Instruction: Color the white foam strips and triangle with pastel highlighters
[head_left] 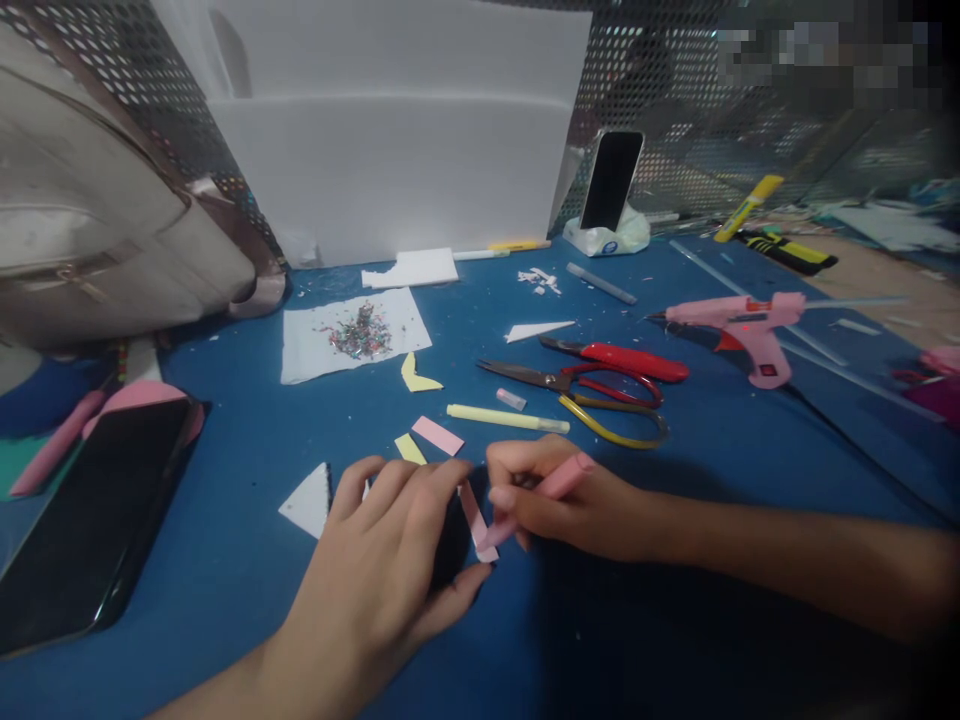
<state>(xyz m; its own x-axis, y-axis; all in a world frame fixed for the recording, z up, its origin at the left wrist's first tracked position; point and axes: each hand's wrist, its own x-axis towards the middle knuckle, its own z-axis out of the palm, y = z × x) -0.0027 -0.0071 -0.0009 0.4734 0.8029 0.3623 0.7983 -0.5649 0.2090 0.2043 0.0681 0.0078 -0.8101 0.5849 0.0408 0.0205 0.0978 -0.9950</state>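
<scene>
My right hand (562, 495) is closed around a pink marker (564, 478). The marker's tip meets the lower end of a small pink-coloured strip (474, 515), which looks like paper or card. At the strip's two ends, the fingers and thumb of my left hand (397, 530) steady it on the blue table. Just beyond my fingers lie a pink piece (438, 436) and a yellow piece (410, 449). Beside my left hand is a white triangular piece (309, 502), partly covered by the fingers. The pink marker's cap (511, 399) rests near a yellow marker (508, 418).
Scissors (555, 382) and a red-handled cutter (630, 361) lie ahead. A pink glue gun (750, 330) with its cord is at right. Colourful shavings (361, 333) sit on white paper. A dark phone (94, 515) and a bag (112, 200) occupy the left; another phone (613, 180) stands behind.
</scene>
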